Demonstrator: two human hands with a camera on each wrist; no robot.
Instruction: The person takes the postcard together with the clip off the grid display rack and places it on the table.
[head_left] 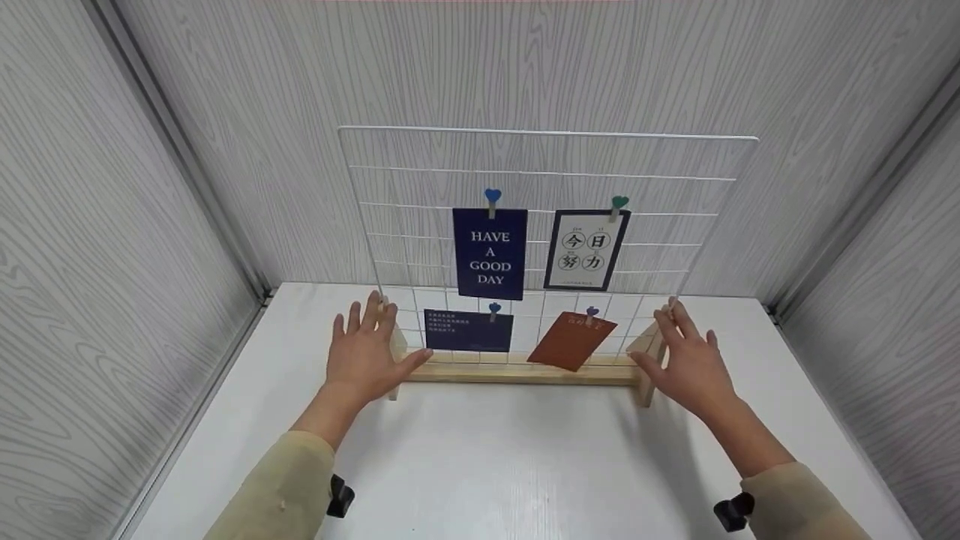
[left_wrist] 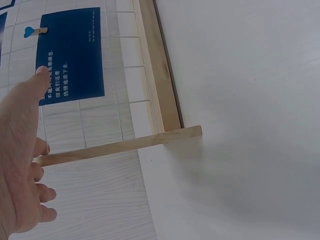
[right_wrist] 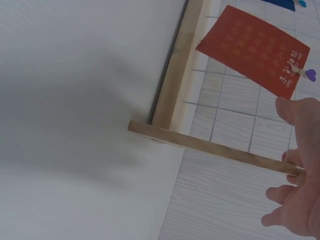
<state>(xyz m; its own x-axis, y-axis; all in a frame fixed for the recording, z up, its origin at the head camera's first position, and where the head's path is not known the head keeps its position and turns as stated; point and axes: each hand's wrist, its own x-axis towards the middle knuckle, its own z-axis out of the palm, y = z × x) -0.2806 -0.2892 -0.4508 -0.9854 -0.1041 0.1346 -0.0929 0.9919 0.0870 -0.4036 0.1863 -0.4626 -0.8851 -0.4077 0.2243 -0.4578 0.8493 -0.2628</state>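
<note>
A white wire grid panel (head_left: 547,133) stands upright in a wooden stand (head_left: 525,373). In the head view my left hand (head_left: 361,356) is at the stand's left side piece (left_wrist: 125,146), fingers extended and thumb spread toward the grid. My right hand (head_left: 694,367) mirrors it at the right side piece (right_wrist: 215,149), fingertips by its upper end. Heart-topped clips hold a navy "HAVE A GOOD DAY" card (head_left: 490,289), a white card with a dark border (head_left: 581,277), a small dark blue card (head_left: 469,337) and a tilted red card (head_left: 571,343).
The stand is on a white tabletop (head_left: 480,465). Wood-grain panels rise behind it (head_left: 525,67) and on the left (head_left: 90,262) and right (head_left: 885,247). A black wrist mount (head_left: 340,496) shows beside the left sleeve, another (head_left: 733,512) by the right.
</note>
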